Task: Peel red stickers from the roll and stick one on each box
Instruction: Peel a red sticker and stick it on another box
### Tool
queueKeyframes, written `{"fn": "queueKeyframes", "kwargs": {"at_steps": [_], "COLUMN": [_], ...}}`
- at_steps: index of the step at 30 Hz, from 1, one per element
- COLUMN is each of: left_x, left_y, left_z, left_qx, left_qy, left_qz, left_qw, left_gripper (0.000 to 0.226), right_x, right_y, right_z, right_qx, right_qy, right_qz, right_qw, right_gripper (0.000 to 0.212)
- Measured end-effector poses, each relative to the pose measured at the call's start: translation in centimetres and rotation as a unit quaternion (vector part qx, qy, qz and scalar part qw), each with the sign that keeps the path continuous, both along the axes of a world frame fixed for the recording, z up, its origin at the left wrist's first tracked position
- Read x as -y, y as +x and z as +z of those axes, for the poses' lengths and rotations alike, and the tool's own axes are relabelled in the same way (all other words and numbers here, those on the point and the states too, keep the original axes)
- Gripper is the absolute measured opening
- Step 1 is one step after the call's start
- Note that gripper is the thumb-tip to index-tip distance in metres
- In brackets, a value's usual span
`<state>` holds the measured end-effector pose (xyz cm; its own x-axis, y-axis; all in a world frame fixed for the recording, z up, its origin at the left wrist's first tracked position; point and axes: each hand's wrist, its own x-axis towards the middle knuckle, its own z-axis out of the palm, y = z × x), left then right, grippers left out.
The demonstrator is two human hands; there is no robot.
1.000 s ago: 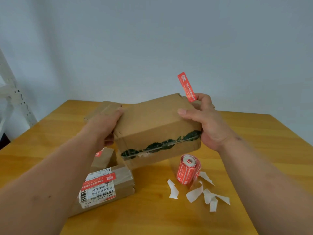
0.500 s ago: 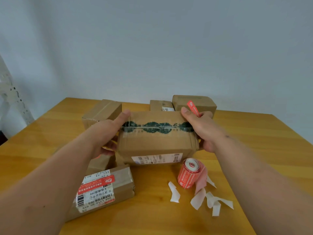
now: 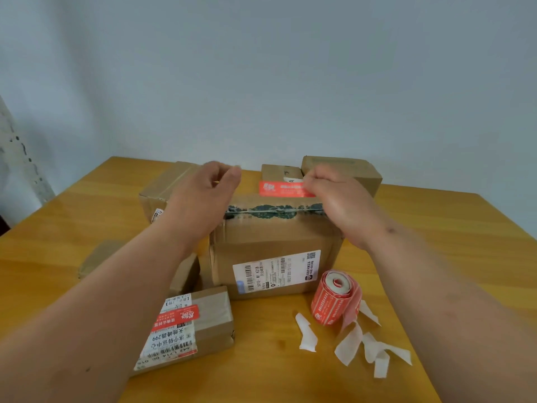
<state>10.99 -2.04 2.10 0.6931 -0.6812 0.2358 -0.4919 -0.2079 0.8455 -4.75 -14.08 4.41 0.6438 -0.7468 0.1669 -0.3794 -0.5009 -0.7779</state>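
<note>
I could not tell whether the red sticker (image 3: 286, 189) already touched the big box (image 3: 273, 242); my right hand (image 3: 338, 203) pinched its right end over the top. My left hand (image 3: 203, 199) hovered, fingers loosely curled, holding nothing. I counted one roll (image 3: 334, 299), six boxes partly hidden, several white backing strips (image 3: 348, 344).

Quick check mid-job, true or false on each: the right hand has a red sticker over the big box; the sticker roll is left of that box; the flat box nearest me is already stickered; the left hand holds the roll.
1. The right hand pinches a red sticker over the big box. True.
2. The sticker roll stands left of that box. False: it stands right of it, by the torn backing strips.
3. The flat box nearest the camera already carries a red sticker. True.
4. The left hand holds the roll. False: it holds nothing.
</note>
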Motion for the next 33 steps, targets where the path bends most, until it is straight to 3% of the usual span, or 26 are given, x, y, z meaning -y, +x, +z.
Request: {"fn": "queueKeyframes", "kwargs": {"at_steps": [4,9,16,23,33], "left_x": [0.2,1.0,2.2,3.4,3.8], "left_y": [-0.4,-0.2,0.4,0.8,0.3], "left_z": [0.6,-0.1,-0.3,-0.6,-0.9], "left_qx": [-0.023,0.028,0.061,0.162,0.179], "left_qy": [0.076,0.132,0.144,0.189,0.205], "left_qz": [-0.063,-0.077,-0.054,-0.021,-0.004], "left_qw": [0.995,0.988,0.986,0.968,0.962], "left_gripper": [0.061,0.025,0.021,0.018,0.014], "right_x": [-0.3,-0.1,0.8,0.6,0.5], "right_y": [1.5,2.4,3.3,4.0,4.3], "right_z": [-0.6,-0.9,-1.7,-2.3,-2.5], "right_qx": [-0.091,-0.139,-0.175,-0.229,-0.249], "right_qy": [-0.030,-0.063,-0.105,-0.180,-0.201], "right_qz": [0.035,0.030,0.005,-0.038,-0.049], "right_qw": [0.995,0.988,0.979,0.956,0.946], "right_gripper": [0.027,0.029,0.027,0.022,0.021]}}
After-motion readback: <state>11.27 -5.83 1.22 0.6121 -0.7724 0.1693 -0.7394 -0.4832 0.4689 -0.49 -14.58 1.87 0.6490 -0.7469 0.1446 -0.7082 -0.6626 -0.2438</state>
